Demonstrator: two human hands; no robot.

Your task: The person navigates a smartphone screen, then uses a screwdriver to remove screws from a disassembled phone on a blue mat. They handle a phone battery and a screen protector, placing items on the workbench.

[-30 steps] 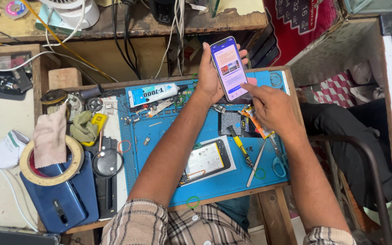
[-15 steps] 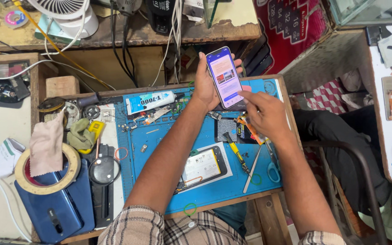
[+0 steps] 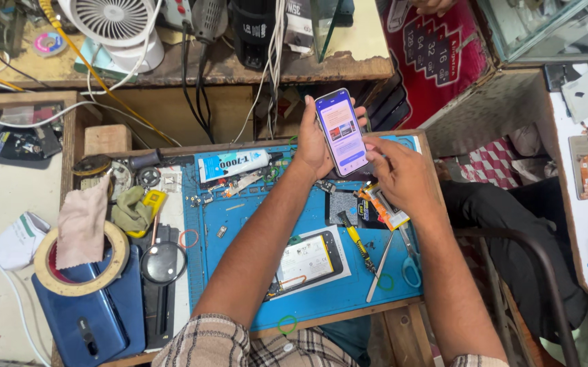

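A phone repair workshop: blue work mat (image 3: 239, 224), opened phone (image 3: 305, 261), screwdriver (image 3: 356, 241), glue tube (image 3: 233, 164).

Cluttered wooden workbench (image 3: 348, 68), blue work mat (image 3: 239, 231), white fan (image 3: 114, 27).

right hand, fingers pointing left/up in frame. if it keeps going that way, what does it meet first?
The right hand already has its fingertips at the lit phone held in the left hand, so the phone screen comes first. Contact itself is hard to judge from above.
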